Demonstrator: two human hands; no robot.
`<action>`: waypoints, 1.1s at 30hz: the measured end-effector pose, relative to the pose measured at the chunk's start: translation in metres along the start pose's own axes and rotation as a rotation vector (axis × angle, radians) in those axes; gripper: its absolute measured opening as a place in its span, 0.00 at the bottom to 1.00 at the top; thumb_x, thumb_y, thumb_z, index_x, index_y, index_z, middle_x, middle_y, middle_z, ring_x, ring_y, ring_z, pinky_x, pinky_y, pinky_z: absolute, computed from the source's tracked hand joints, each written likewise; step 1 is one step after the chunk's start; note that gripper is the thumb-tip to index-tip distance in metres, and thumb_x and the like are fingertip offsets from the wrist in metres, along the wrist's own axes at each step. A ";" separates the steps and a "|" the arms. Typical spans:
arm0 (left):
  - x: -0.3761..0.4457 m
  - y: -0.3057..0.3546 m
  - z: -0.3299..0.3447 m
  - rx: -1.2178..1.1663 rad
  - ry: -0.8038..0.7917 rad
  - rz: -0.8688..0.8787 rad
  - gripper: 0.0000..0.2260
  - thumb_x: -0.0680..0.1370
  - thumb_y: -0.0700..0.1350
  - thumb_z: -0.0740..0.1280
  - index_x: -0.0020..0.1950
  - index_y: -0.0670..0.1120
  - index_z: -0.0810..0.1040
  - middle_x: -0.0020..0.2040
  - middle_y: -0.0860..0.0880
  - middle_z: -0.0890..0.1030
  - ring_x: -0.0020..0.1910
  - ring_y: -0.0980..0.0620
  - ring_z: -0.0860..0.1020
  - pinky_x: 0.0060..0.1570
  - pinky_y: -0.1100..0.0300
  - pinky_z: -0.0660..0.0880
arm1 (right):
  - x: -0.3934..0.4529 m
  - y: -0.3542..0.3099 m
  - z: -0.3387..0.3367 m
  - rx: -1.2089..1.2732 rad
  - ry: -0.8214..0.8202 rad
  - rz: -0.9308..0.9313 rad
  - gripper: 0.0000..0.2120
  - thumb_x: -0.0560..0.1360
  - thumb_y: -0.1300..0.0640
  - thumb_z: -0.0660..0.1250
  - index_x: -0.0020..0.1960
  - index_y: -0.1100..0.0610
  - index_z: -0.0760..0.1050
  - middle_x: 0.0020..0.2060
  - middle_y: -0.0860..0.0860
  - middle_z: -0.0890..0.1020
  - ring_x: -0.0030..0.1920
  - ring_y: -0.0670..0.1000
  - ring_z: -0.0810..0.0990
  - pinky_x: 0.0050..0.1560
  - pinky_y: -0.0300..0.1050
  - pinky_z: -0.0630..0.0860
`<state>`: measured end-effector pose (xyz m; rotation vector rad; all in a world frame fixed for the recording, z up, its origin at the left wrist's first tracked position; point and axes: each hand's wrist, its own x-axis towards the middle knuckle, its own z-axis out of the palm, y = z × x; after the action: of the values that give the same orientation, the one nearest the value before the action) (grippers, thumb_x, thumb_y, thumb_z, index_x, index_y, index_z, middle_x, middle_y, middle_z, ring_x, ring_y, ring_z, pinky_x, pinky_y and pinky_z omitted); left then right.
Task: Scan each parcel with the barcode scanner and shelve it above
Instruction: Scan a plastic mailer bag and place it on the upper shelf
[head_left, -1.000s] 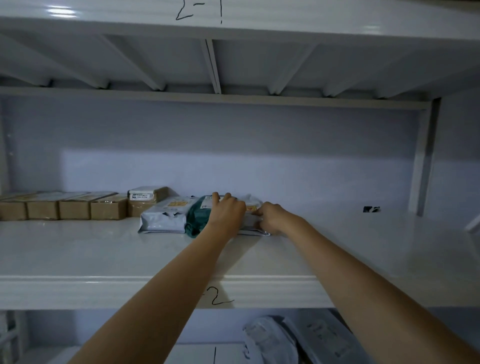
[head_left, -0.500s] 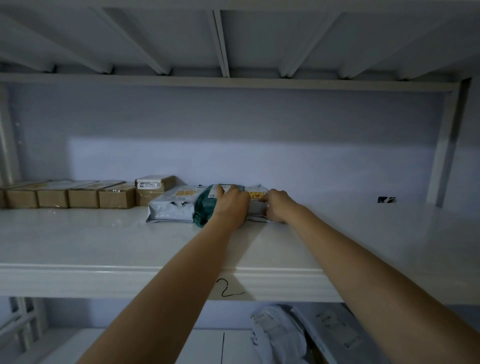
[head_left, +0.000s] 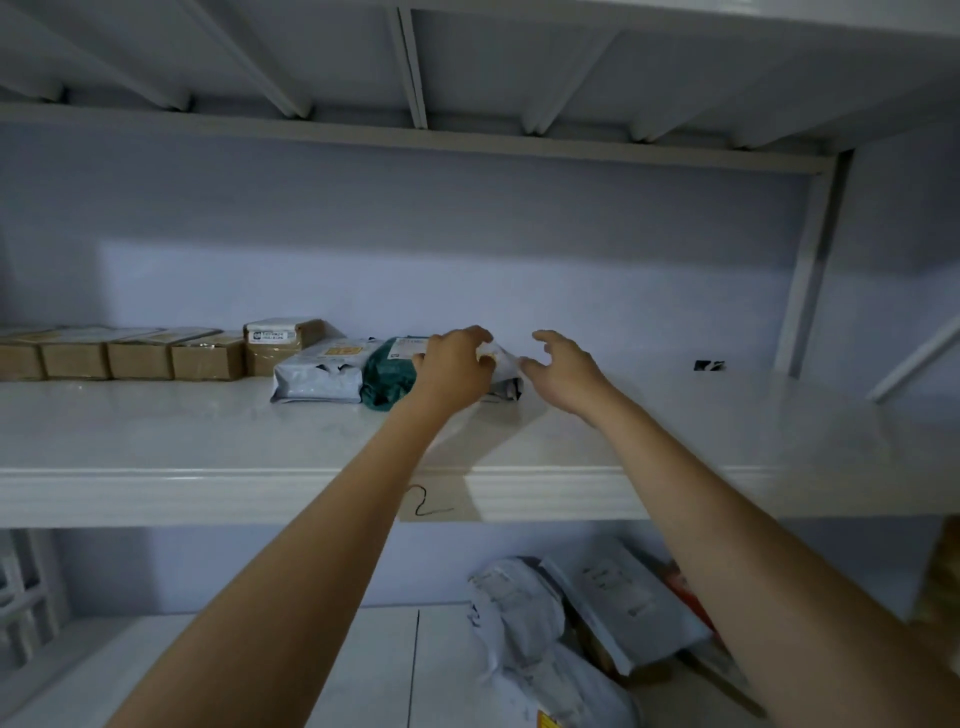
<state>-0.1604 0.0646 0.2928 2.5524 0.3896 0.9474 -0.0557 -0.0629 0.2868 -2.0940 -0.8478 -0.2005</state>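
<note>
On the middle shelf, against the back wall, the white mailer I am placing lies at the right end of the row, touching the green mailer, with a grey-white mailer and a line of brown boxes further left. My left hand rests on top of the white mailer with fingers curled over its far edge, apparently gripping the film. My right hand is spread and relaxed just beside the mailer's right end, holding nothing; I cannot tell whether its thumb touches the bag.

I judge this parcel light and soft: thin plastic film that wrinkles, bends under its own contents and slides easily on the glossy shelf. Pinching a corner would only stretch the film, so I would hold it flat from above or across the short ends, and nudge rather than lift.

To the right the shelf runs well clear up to the upright post, with only a small dark scrap near the wall, so later parcels have space there. The front lip is well apart from the row. Below, on the lower shelf, more bagged parcels wait in a loose heap. The scanner is not in sight.
</note>
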 end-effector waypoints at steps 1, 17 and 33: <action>-0.010 0.012 -0.002 -0.058 0.010 0.015 0.17 0.78 0.42 0.62 0.68 0.47 0.74 0.65 0.44 0.78 0.65 0.42 0.74 0.65 0.47 0.71 | -0.011 0.001 -0.008 0.014 0.023 -0.010 0.28 0.80 0.47 0.64 0.78 0.52 0.63 0.75 0.55 0.69 0.72 0.56 0.70 0.63 0.42 0.66; -0.197 0.133 0.135 -0.708 -0.174 -0.016 0.11 0.80 0.39 0.63 0.47 0.53 0.82 0.46 0.55 0.83 0.45 0.56 0.81 0.49 0.57 0.79 | -0.235 0.163 -0.090 0.248 0.271 0.085 0.06 0.79 0.59 0.65 0.52 0.51 0.79 0.48 0.49 0.84 0.51 0.51 0.84 0.55 0.56 0.81; -0.174 0.030 0.318 -0.895 -0.358 -0.741 0.12 0.79 0.29 0.59 0.46 0.42 0.78 0.40 0.41 0.77 0.32 0.45 0.71 0.33 0.58 0.66 | -0.186 0.320 -0.015 0.130 0.088 0.502 0.08 0.79 0.60 0.63 0.49 0.56 0.81 0.44 0.48 0.82 0.40 0.40 0.76 0.43 0.20 0.70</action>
<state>-0.0715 -0.1119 -0.0126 1.5114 0.5746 0.2580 0.0085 -0.2995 0.0086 -2.0860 -0.2568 0.0312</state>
